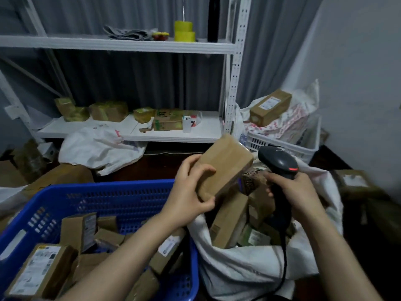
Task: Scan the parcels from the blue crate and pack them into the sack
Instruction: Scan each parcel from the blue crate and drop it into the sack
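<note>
**Held item.** The left hand (191, 187) grips a small cardboard parcel (225, 166) at centre frame. The thumb lies across the near face and the fingers are curled round the lower end. The parcel is tilted, its upper end leaning toward the right of the frame, directly above the sack's mouth. The face toward the camera is plain brown board under glossy tape. No label shows, so the label probably faces away, toward the scanner.

**Scanner.** The right hand (297, 192) is wrapped round the handle of a black handheld barcode scanner (278, 161), fingers clamped on the grip. The rounded plastic head sits just beside the parcel's right edge with a red light glowing on top. That position suits a reading before the drop. Its cable (284, 257) trails down over the sack.

**Source and destination.** The blue crate (86, 196), lower left, is perforated rigid plastic. It holds several boxed parcels (36, 270) with white printed labels, lying at mixed angles. The white sack (249, 266), lower centre-right, is soft woven fabric with a slumped, folded rim. Its mouth lies open, touching the crate's right wall, and it is well filled with boxes (230, 218).

**Assessment.** Scanning is in hand — many parcels remain in the crate.
</note>
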